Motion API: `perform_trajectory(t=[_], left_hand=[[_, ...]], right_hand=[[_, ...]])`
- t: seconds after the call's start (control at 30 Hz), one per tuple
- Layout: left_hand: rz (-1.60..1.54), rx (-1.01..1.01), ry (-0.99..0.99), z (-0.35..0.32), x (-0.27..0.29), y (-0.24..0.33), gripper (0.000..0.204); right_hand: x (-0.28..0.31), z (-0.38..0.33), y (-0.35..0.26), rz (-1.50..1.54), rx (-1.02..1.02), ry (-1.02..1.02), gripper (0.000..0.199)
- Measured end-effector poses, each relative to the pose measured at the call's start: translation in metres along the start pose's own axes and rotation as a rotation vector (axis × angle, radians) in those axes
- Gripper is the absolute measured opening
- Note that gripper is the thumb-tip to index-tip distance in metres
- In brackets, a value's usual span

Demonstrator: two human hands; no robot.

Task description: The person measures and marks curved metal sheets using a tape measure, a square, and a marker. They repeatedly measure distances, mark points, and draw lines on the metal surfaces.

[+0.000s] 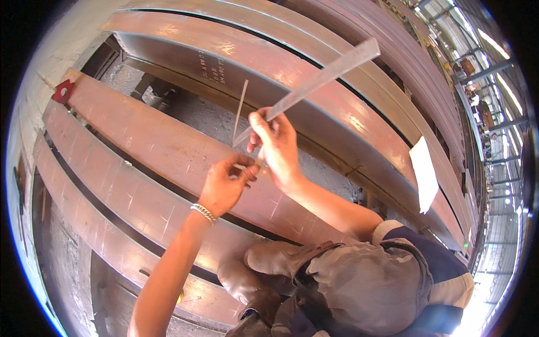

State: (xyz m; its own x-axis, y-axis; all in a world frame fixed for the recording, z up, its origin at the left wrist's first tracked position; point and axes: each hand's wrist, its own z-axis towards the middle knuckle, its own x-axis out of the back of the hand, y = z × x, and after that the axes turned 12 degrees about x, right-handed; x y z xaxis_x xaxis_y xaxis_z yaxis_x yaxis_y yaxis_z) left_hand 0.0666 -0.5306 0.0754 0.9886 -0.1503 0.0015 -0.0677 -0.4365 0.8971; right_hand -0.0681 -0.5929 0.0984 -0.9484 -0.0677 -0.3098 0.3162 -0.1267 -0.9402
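My right hand [276, 149] is closed round a metal square [325, 78], an L-shaped measuring tool with one long flat arm and one thin arm. Its long arm points up and to the right, and its corner lies just left of my fingers. Lower and to the left, my left hand [227, 182] has its fingers pinched together, close to the fingers of my right. A small tan piece shows between the two hands, too blurred to name. Below both hands lies a long reddish steel beam [168, 143] with thin pale marks on its face.
More steel beams [140, 191] lie side by side, with dark gaps between them. A red tool with a hole [63, 91] sits at the far left beam end. One white sheet [425, 174] rests on a beam at the right. My bent legs [359, 281] are at the lower right.
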Motion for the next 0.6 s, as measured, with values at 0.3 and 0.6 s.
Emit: perform_trajectory(t=[0.3,0.6], left_hand=[[-0.161,0.231,0.238,-0.008,0.098,-0.059,0.032],[-0.228,0.189,0.823,-0.009,0.201,-0.058,0.033]], right_hand=[[0.046,0.034,-0.07,-0.106,0.319,-0.25,0.029],[-0.018,0.014,-0.036,-0.153,0.211,-0.588,0.016]])
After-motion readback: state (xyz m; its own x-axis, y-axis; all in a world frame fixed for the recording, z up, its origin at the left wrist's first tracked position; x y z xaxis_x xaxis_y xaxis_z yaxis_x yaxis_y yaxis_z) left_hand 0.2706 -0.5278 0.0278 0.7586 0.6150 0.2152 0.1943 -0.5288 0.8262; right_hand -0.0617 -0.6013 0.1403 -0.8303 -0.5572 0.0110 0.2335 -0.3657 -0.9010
